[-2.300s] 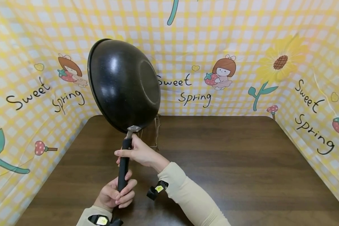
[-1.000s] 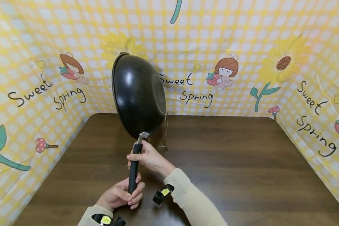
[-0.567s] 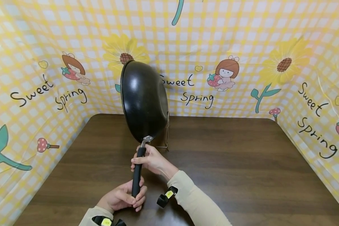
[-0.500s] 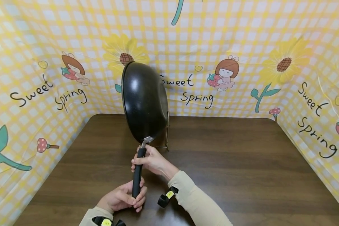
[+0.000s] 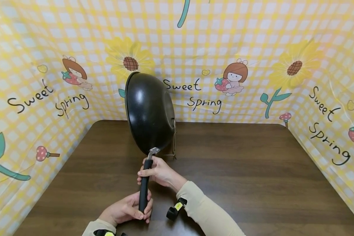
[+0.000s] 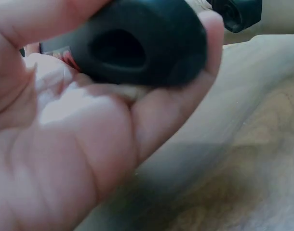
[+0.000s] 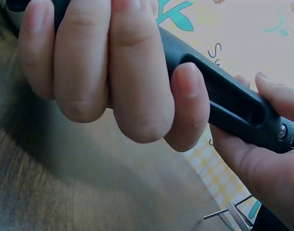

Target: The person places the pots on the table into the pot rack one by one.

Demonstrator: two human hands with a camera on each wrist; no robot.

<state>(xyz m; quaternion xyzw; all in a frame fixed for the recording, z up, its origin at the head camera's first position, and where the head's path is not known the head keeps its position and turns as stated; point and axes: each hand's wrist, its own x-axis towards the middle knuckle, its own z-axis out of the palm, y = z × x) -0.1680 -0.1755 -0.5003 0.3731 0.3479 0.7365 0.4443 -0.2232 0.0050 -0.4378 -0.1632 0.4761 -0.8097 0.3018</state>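
A black wok [image 5: 148, 111] is held nearly on edge in the head view, its rounded outside towards me and its flat base facing right. My right hand [image 5: 162, 173] grips the upper part of its black handle [image 5: 144, 193], just below the metal bracket. Lower down, my left hand [image 5: 125, 209] holds the handle's end, which has a hanging hole visible in the left wrist view. Behind the wok stands a thin wire rack [image 5: 174, 144], mostly hidden. Whether wok and rack touch, I cannot tell.
A dark wooden table [image 5: 239, 170] lies under everything. Yellow checked cloth [image 5: 200, 42] with printed flowers and figures walls it in at the back and both sides.
The wok has moved right and down, in front of the wire rack, and turned more edge-on. Both hands travelled with it, keeping their hold on the handle.
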